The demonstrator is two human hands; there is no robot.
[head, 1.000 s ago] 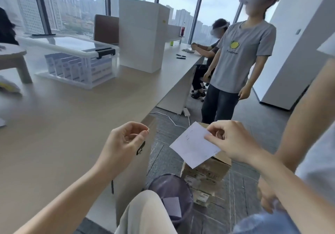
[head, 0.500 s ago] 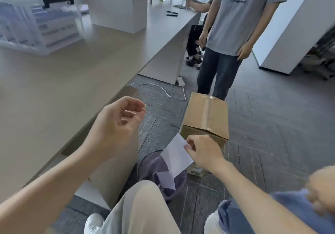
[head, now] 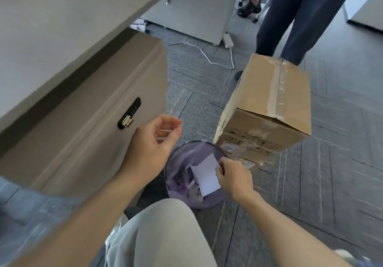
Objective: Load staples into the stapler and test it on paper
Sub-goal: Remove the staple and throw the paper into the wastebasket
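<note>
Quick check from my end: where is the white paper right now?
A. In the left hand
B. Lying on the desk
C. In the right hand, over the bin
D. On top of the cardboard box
C: the right hand pinches the white paper above the purple-lined bin.

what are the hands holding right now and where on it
The right hand pinches a white paper slip by its right edge, over the purple-lined bin. The left hand is open, grip empty.

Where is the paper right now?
The paper is pinched in the right hand, low in the head view, over the purple bin beside the cardboard box.
</note>
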